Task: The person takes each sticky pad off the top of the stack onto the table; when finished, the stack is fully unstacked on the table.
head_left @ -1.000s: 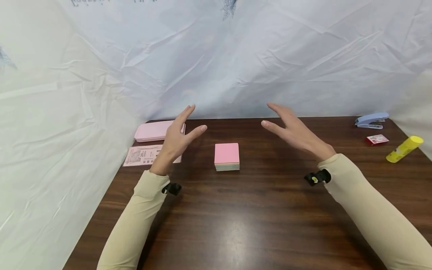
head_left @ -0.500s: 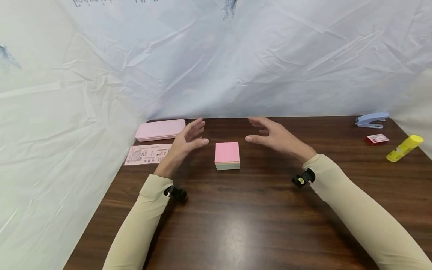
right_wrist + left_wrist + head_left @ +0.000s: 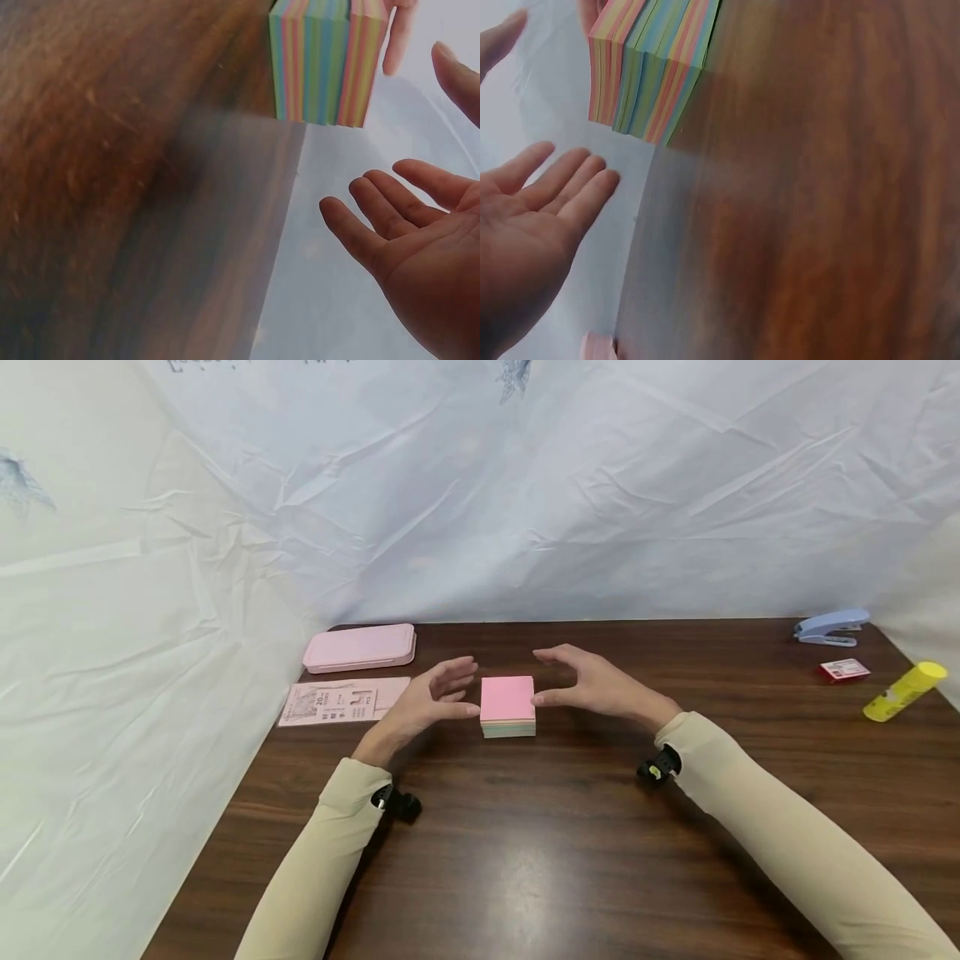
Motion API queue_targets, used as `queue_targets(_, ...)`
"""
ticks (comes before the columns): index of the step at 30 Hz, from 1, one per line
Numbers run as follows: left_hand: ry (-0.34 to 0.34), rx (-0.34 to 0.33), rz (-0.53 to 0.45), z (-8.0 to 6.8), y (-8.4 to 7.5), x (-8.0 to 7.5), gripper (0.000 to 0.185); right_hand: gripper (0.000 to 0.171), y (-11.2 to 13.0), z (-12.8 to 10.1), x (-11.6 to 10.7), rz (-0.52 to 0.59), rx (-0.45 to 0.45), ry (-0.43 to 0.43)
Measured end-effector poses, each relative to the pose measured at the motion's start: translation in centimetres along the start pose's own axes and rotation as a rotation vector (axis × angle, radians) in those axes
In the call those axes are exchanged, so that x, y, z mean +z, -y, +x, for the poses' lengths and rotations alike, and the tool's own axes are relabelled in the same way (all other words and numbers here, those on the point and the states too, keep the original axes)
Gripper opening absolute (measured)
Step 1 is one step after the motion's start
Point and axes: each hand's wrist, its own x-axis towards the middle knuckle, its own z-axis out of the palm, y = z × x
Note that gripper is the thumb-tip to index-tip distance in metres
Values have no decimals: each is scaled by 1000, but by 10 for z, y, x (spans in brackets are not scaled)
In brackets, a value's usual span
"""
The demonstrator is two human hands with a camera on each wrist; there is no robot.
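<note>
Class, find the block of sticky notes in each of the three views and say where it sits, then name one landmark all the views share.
Head view: the block of sticky notes lies mid-table, pink sheet up, between the left hand and the right hand.
Left wrist view: top left, its striped edge showing.
Right wrist view: top right, striped edge.
Shared landmark: the dark wooden table.

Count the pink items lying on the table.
3: a pink-topped note stack between both hands, a pink case at the back left, a pinkish leaflet before it.
</note>
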Motion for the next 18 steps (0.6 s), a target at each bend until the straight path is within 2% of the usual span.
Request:
queue_targets(9,49,-132,89,0,6,5,86,90,-2,3,13,6,-16,31)
queue_targets(14,68,-123,135,0,12,8,87,89,-3,4,17,-8,-24,45)
queue_targets(18,68,-93,225,-1,16,10,87,89,-3,5,17,-21,-28,54)
